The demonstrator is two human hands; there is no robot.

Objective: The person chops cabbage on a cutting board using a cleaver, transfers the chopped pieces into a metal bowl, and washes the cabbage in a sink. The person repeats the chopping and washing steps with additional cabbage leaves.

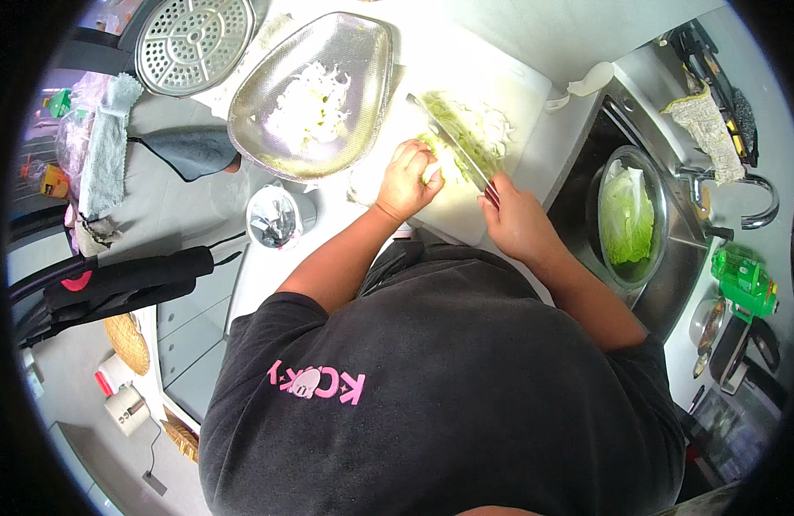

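Observation:
My right hand (518,218) grips the handle of a kitchen knife (458,145), whose broad blade lies across pale green leaves. With curled fingers, my left hand (407,180) holds down a piece of cabbage (430,169) just left of the blade. Shredded cabbage (497,129) is heaped on the blade's far side, on a white cutting board (527,80). Glare washes out part of the board. Beyond my left hand stands a metal mesh basket (255,145), with more pale shreds (314,103) inside it.
In the sink (677,258) at right, a metal bowl (659,226) holds large cabbage leaves (626,216) below a curved faucet (761,200). A white spoon (592,80) rests by the sink's edge. Left are a lined bin (277,216) and a perforated steamer plate (194,45).

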